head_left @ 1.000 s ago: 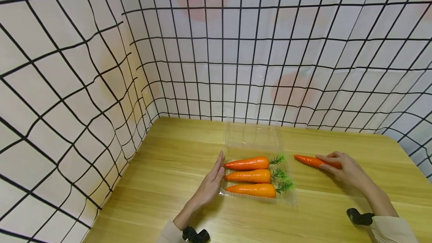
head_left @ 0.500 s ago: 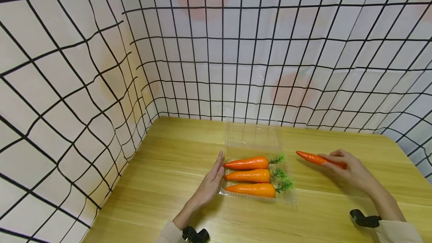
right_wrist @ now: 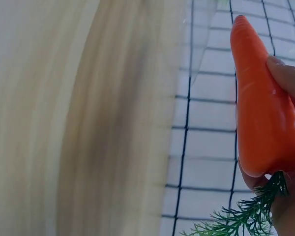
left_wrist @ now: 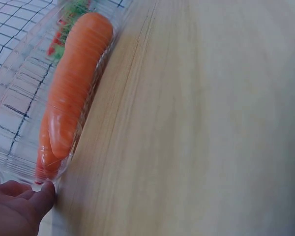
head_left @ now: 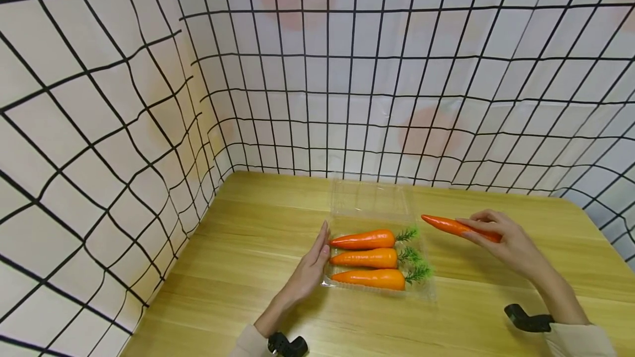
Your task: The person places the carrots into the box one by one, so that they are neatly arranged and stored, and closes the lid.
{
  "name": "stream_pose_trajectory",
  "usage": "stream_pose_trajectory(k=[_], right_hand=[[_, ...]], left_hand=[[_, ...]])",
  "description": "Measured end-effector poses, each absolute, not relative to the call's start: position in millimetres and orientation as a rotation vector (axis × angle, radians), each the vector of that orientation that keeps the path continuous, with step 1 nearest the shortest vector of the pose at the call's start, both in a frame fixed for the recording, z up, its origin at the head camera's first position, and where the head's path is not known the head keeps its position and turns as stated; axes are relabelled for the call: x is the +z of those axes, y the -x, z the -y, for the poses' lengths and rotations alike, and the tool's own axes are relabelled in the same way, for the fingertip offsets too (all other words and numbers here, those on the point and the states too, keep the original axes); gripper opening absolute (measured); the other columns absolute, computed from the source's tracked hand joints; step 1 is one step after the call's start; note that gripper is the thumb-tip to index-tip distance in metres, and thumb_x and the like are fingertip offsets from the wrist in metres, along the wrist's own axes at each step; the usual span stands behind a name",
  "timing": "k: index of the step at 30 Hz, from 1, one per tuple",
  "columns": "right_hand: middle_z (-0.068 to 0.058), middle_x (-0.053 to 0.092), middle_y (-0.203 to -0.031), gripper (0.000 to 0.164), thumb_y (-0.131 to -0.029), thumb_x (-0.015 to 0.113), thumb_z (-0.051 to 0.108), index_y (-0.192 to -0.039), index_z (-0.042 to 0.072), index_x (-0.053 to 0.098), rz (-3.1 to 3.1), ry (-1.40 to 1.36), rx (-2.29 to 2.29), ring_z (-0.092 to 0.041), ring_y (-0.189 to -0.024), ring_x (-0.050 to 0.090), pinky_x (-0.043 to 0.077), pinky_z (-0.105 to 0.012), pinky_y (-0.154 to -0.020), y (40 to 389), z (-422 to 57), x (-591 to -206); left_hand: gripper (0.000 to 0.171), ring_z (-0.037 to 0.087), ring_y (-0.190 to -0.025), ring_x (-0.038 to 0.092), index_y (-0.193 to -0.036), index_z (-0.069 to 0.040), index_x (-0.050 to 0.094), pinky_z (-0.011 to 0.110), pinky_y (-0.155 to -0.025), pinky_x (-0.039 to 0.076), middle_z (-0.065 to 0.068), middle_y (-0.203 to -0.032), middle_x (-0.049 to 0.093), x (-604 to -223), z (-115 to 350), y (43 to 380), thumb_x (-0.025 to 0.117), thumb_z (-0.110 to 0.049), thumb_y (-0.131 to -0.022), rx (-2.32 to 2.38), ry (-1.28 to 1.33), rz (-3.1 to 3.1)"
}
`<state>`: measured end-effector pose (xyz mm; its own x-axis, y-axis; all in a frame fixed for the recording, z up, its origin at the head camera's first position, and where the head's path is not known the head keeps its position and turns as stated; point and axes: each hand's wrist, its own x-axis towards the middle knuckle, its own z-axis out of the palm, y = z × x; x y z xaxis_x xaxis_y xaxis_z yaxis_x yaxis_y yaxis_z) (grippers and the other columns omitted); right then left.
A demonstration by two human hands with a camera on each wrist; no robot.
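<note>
My right hand (head_left: 503, 241) grips a red-orange carrot (head_left: 446, 225) by its thick end, the tip pointing left. In the right wrist view this carrot (right_wrist: 265, 108) is raised off the table, its green top (right_wrist: 246, 211) hanging down by the palm. Three carrots lie side by side in a clear plastic box (head_left: 342, 286), tips to the left: a redder one (head_left: 369, 239) at the back, an orange one (head_left: 372, 258) in the middle, another orange one (head_left: 377, 279) in front. My left hand (head_left: 305, 277) rests with straight fingers against the box's left side.
The box's clear lid (head_left: 372, 200) lies folded back behind it, close to the rear wall. A white cloth with black grid lines (head_left: 367, 70) rises behind and at both sides of the wooden table (head_left: 258, 236). A black wrist camera (head_left: 528, 319) sits on each arm.
The right hand has lifted the carrot off the table and brought it left, toward the box. The left hand and the box stay put.
</note>
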<state>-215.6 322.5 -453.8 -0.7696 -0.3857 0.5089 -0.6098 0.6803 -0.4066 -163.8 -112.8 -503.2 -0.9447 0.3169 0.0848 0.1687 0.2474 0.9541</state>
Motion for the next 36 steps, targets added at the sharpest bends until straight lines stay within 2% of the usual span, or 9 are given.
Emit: stream_pose_trajectory(k=[13, 19, 28, 36], right_hand=[[0.006, 0.062, -0.109, 0.044, -0.079, 0.085, -0.001, -0.118, 0.018, 0.08, 2.476, -0.952, 0.798, 0.001, -0.099, 0.045, 0.038, -0.021, -0.072, 212, -271, -438], [0.006, 0.062, -0.109, 0.038, -0.084, 0.083, 0.003, -0.119, 0.017, 0.08, 2.494, -1.045, 0.784, -0.001, -0.098, 0.044, 0.039, -0.023, -0.073, 214, -244, -440], [0.005, 0.063, -0.107, 0.026, -0.089, 0.081, 0.012, -0.114, 0.017, 0.082, 2.565, -1.038, 0.758, -0.004, -0.098, 0.047, 0.044, -0.027, -0.074, 212, -221, -446], [0.006, 0.062, -0.105, 0.028, -0.088, 0.082, 0.014, -0.116, 0.017, 0.081, 2.584, -1.04, 0.71, -0.005, -0.097, 0.048, 0.046, -0.027, -0.074, 212, -212, -450]], left_hand=[[0.058, 0.033, -0.16, 0.018, -0.168, -0.014, 0.001, 0.052, -0.129, 0.018, 0.015, -0.174, 0.011, -502, 113, 164, 0.026, -0.019, -0.116, 1.78, -0.46, -2.39], [0.058, 0.033, -0.16, 0.019, -0.168, -0.015, 0.002, 0.052, -0.129, 0.019, 0.017, -0.173, 0.013, -503, 113, 164, 0.027, -0.02, -0.116, 1.777, -0.443, -2.401], [0.058, 0.032, -0.16, 0.018, -0.168, -0.015, 0.002, 0.052, -0.129, 0.018, 0.013, -0.174, 0.011, -503, 112, 164, 0.026, -0.018, -0.116, 1.787, -0.455, -2.393], [0.058, 0.032, -0.16, 0.019, -0.168, -0.013, 0.002, 0.05, -0.129, 0.018, 0.014, -0.174, 0.012, -504, 113, 164, 0.027, -0.02, -0.116, 1.785, -0.457, -2.39]])
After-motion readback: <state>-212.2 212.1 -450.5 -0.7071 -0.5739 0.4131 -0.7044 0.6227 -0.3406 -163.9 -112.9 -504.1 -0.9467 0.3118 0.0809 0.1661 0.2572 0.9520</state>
